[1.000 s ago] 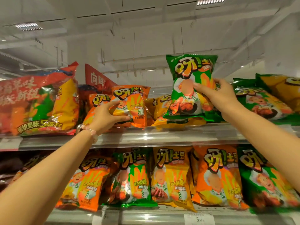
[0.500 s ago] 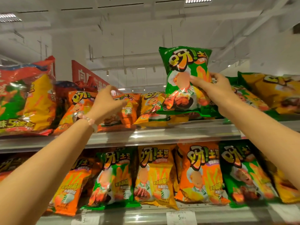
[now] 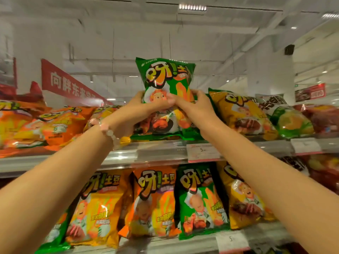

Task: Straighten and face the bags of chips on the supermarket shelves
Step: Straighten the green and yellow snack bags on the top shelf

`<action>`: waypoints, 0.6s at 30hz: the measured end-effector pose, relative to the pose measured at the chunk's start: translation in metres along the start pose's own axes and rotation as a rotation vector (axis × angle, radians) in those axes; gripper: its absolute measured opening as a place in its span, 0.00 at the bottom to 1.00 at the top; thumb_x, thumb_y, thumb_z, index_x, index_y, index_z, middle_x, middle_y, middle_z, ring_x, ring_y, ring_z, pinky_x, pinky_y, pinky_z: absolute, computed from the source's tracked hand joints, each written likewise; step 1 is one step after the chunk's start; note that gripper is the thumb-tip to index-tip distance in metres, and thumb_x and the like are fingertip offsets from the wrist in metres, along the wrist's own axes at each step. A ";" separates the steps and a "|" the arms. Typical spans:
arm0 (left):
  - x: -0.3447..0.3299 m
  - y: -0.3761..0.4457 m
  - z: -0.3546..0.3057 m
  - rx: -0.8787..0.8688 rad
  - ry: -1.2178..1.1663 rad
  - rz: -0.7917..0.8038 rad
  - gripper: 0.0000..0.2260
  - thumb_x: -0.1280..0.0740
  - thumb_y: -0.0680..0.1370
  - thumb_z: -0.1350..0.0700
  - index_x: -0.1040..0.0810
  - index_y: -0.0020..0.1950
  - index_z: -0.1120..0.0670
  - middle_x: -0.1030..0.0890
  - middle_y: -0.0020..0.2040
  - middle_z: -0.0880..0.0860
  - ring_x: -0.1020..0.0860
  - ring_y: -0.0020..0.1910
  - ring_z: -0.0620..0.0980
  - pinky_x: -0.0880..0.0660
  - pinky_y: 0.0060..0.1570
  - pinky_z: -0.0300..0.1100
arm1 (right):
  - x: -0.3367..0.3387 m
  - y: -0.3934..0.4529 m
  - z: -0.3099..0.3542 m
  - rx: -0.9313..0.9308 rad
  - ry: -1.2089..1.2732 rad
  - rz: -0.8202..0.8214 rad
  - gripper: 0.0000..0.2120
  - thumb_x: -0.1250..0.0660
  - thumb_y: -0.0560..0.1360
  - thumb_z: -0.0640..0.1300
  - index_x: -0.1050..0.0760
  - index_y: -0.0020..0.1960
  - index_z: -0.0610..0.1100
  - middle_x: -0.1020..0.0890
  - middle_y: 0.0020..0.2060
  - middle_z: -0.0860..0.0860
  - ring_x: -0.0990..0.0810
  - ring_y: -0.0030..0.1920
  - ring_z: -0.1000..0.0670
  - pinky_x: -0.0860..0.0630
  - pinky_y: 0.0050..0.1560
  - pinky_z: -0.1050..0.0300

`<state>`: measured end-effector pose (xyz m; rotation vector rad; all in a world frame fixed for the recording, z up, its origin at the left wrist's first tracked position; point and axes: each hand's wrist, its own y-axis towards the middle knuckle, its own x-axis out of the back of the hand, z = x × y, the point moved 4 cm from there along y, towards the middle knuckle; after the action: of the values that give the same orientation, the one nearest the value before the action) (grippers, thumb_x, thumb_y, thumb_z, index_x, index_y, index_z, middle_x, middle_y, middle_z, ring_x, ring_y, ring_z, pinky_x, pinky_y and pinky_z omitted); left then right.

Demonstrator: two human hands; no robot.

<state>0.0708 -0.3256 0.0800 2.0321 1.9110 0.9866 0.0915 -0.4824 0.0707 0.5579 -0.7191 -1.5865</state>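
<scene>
Now my left hand [image 3: 139, 109] and right hand [image 3: 192, 105] both clasp the green chip bag [image 3: 167, 77] at its middle, fingers curled round it. It stands upright on the top shelf [image 3: 161, 151], long axis vertical, printed front facing me.

My left hand [image 3: 136, 109] and right hand [image 3: 192, 105] both grip the glossy green plastic chip bag [image 3: 165, 77], which stands upright on the clear-edged top shelf [image 3: 161, 153] with its printed front facing me. My thumbs meet across its middle. A pale pink bead bracelet [image 3: 108, 132] circles my left wrist. Tilted orange bags [image 3: 55, 125] lie to the left; a yellow bag [image 3: 238, 112] leans just beside it on the right. The lower shelf [image 3: 183, 243] holds upright yellow, orange and green bags.
</scene>
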 end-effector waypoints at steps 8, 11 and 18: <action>-0.064 0.019 -0.001 0.026 -0.096 -0.037 0.47 0.20 0.56 0.47 0.35 0.72 0.53 0.20 0.60 0.55 0.18 0.53 0.53 0.22 0.55 0.52 | 0.062 0.016 -0.028 -0.023 -0.021 0.175 0.35 0.32 0.72 0.62 0.37 0.71 0.46 0.24 0.59 0.55 0.24 0.53 0.57 0.26 0.46 0.68; -0.080 0.024 0.000 0.017 -0.125 -0.067 0.46 0.20 0.56 0.48 0.34 0.71 0.52 0.19 0.58 0.53 0.17 0.51 0.51 0.20 0.50 0.48 | 0.087 0.026 -0.039 -0.003 -0.069 0.211 0.30 0.41 0.76 0.64 0.35 0.71 0.46 0.23 0.62 0.51 0.24 0.58 0.53 0.26 0.54 0.61; -0.095 0.028 0.002 0.002 -0.150 -0.144 0.41 0.20 0.58 0.50 0.32 0.69 0.50 0.16 0.53 0.49 0.16 0.47 0.46 0.20 0.37 0.38 | 0.180 0.056 -0.072 0.165 -0.749 -0.143 0.33 0.33 0.72 0.58 0.38 0.72 0.47 0.30 0.68 0.44 0.32 0.68 0.43 0.33 0.65 0.45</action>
<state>0.0994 -0.4191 0.0620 1.8803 1.9472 0.7763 0.1563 -0.6730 0.0698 0.1104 -1.4009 -1.8902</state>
